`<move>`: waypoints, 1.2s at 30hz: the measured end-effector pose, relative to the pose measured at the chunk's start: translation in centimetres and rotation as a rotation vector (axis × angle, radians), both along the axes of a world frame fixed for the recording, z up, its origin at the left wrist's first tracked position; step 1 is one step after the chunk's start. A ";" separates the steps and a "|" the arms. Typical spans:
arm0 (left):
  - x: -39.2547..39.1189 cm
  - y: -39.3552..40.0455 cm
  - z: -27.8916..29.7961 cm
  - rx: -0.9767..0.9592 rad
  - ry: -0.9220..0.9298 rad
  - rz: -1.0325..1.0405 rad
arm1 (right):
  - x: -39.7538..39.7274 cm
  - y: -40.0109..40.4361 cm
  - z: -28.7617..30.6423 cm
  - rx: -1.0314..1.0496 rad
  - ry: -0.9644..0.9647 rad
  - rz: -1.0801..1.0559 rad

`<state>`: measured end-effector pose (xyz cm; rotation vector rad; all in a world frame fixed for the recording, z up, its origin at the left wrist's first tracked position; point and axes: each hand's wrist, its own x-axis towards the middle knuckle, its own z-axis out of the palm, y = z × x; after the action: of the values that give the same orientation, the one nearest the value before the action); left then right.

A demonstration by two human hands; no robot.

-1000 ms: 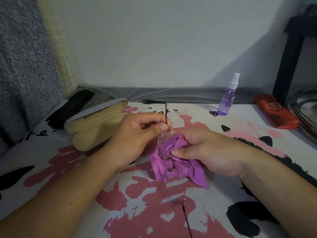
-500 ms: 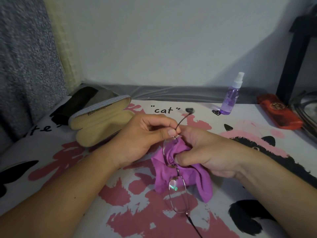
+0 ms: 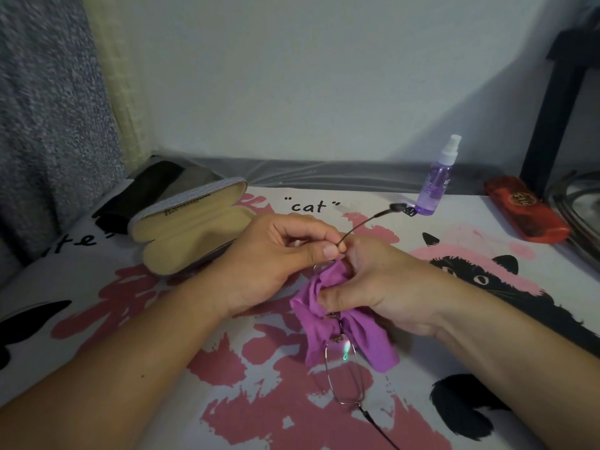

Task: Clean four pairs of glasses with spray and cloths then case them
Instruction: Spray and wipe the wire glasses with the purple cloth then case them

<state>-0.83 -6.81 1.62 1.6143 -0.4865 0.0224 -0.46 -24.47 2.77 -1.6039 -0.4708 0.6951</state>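
Note:
Thin wire-framed glasses hang between my hands above the printed cloth. My left hand pinches the frame at its upper hinge, and one temple arm sticks up to the right. My right hand pinches a purple cloth around the upper lens, which the cloth hides. The lower lens is bare and its temple arm trails toward me. An open grey glasses case with beige lining lies at the left. A purple spray bottle stands at the back right.
A shut red glasses case lies at the far right beside a metal dish. A dark pouch lies behind the open case. A black post rises at the right and a grey curtain hangs at the left.
The glasses have turned: the upper temple arm swung from upright to slanting right, and the lower lens slid out from under the cloth. Both hands keep their hold.

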 end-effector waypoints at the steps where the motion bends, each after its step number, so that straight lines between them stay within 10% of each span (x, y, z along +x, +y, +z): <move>1: -0.1 0.0 0.0 -0.004 0.007 0.009 | -0.1 0.2 -0.1 -0.001 -0.004 -0.022; 23: 0.9 1.6 0.5 -0.255 0.121 0.353 | 3.7 -3.9 1.5 0.431 0.218 -0.696; 36: 2.0 2.2 0.0 -0.493 0.426 0.404 | 3.0 -2.3 0.3 0.430 0.233 -0.600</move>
<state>1.17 -4.65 1.63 1.1613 0.1735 0.0922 2.54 -26.79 3.06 -1.1490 0.0450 0.2875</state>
